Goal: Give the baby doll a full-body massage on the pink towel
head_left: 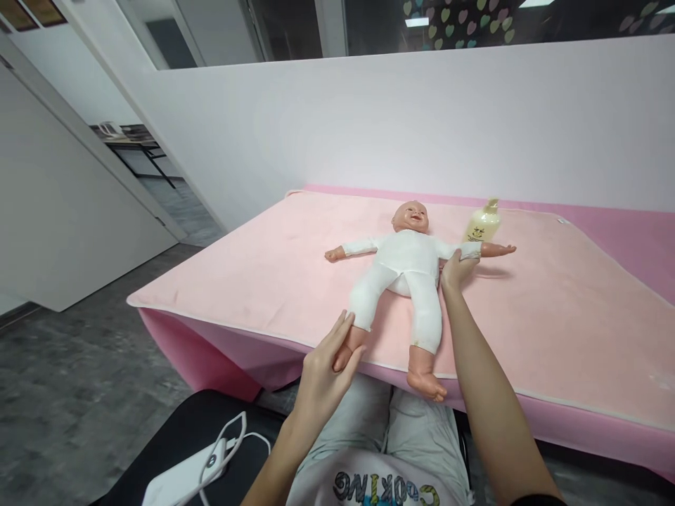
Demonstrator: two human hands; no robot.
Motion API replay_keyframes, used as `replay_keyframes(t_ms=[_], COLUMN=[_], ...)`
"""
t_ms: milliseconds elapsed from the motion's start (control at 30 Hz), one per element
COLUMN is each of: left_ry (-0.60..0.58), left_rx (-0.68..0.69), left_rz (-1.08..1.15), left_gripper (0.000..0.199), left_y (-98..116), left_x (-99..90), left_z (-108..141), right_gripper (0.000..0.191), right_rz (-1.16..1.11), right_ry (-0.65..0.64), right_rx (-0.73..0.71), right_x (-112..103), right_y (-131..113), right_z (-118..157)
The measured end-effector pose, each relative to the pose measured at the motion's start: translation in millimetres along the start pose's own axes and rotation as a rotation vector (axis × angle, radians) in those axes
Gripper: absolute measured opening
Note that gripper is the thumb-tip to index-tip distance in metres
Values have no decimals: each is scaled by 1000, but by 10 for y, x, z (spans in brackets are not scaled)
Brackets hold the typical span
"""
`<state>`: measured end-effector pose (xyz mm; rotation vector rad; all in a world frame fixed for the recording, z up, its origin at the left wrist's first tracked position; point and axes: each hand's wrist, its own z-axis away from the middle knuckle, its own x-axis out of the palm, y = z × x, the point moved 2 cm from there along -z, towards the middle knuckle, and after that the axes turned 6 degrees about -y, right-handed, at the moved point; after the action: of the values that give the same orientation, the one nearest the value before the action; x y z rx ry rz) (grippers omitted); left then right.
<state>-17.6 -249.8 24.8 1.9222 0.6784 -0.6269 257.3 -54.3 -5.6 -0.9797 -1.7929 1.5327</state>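
A baby doll [408, 249] with a white cloth body lies on its back on a pink mat [253, 260], arms spread and feet toward me. My left hand [330, 362] is closed around the doll's foot on the left, fingers along its lower leg. With its fingers wrapped around the sleeve near the wrist, my right hand [460, 268] holds the doll's arm on the right. Just behind that arm stands a pale yellow pump bottle [484, 221]. The doll's other foot hangs past the mat's front edge.
The mat covers a table with a pink cloth [633, 246]. A white wall [369, 126] rises behind it. On a black chair [211, 414] at lower left sits a white power bank [187, 471] with a cable. A white door [68, 197] stands at left.
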Motion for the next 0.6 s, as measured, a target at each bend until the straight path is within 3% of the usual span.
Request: replay_keyframes(t_ms=[100,233,300,400,500,600], left_ry=[20,-32,-65,-88,-115,-109], left_rx=[40,133,117,62,66,104], left_rz=[-8,-19,-19,-9,-7,-19], left_gripper=[50,50,51,51,53,53], left_y=[-5,38,59,100,158,188], left_x=[55,327,459,530,424,210], left_z=[-87,-806,-1180,-1477,-1350,-890], right_gripper=[31,43,50,53,49,37], right_rz=[79,293,431,529,377,93], right_ry=[-68,-283,-404,-501,-435,-247], right_rx=[-140,-415,-500,-555,-510,-363], right_x=[12,32,42,50,49,43], right_y=[-46,-184,-238,-256,-196,-98], right_z=[33,118,159,181,134,51])
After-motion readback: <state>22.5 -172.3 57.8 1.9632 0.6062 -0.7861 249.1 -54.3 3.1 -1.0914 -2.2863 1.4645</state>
